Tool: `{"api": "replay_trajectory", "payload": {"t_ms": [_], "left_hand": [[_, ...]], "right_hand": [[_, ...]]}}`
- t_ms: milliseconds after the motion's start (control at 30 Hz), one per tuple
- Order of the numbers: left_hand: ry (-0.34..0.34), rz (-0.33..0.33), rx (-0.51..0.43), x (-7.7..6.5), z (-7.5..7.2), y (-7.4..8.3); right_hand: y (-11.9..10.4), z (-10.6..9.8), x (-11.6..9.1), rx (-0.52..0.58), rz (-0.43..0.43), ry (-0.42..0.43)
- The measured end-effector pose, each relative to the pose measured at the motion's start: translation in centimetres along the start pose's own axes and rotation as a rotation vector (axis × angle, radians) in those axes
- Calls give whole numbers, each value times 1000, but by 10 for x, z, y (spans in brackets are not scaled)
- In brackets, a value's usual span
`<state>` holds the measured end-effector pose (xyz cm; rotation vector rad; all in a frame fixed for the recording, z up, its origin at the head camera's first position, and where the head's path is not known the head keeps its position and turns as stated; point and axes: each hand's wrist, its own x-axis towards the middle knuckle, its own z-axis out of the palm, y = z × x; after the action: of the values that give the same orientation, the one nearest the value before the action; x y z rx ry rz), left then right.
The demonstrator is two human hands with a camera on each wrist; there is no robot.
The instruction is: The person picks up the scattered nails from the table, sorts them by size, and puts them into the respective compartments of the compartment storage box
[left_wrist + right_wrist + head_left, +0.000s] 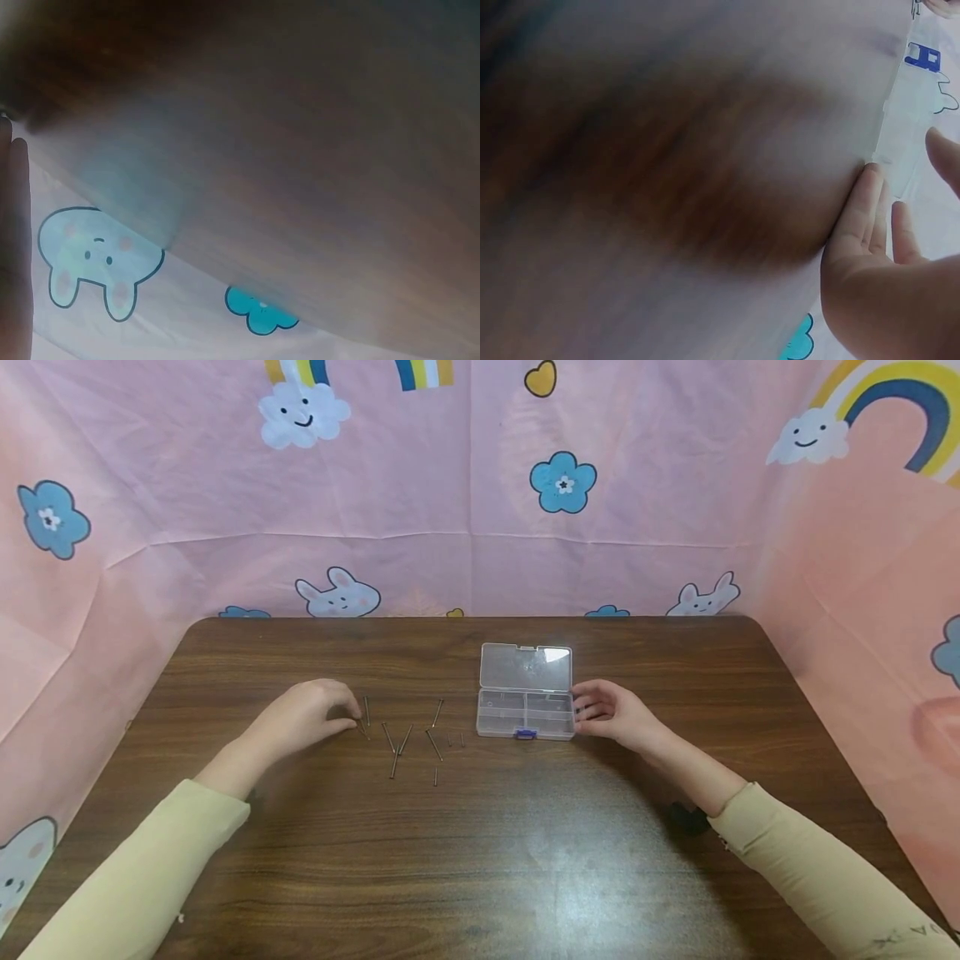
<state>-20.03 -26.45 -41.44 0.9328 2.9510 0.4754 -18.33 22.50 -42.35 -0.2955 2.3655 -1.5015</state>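
My left hand [311,714] is low over the table's left half, thumb and fingertips closing on a thin metal nail [364,729]. Another nail [367,711] lies just beyond those fingertips. Several more long nails [406,739] are scattered to the right, along with a few short ones [435,777]. A clear plastic compartment box [501,727] stands with its lid [525,668] folded back and a purple latch [526,734] in front. Fingers of my right hand [618,714] rest against its right side, loosely extended; the right wrist view shows the fingertips [871,171] at the box wall.
The brown wooden table [337,860] reaches back to a pink patterned cloth [420,485] that hangs behind and along both sides. A small dark object [687,818] lies beneath my right forearm. In the left wrist view mostly blurred tabletop shows.
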Motion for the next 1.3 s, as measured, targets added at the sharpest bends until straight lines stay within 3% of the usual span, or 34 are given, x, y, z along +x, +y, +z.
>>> {"api": "replay_trajectory", "payload": {"t_ms": [333,667,1033,1300], "left_hand": [[-19,3,-12,0,-2,-1],[-18,65,3,2,0,-3],[-4,-9,-8,-2,-4,6],[52,-42,-39,9,-2,13]], "right_hand": [[0,-1,0,-10,-13,-22],[-1,-2,1,-17,-6,-35],[-1,-4,4,-40,1,-49],[0,-6,6,-40,2,-71]]}}
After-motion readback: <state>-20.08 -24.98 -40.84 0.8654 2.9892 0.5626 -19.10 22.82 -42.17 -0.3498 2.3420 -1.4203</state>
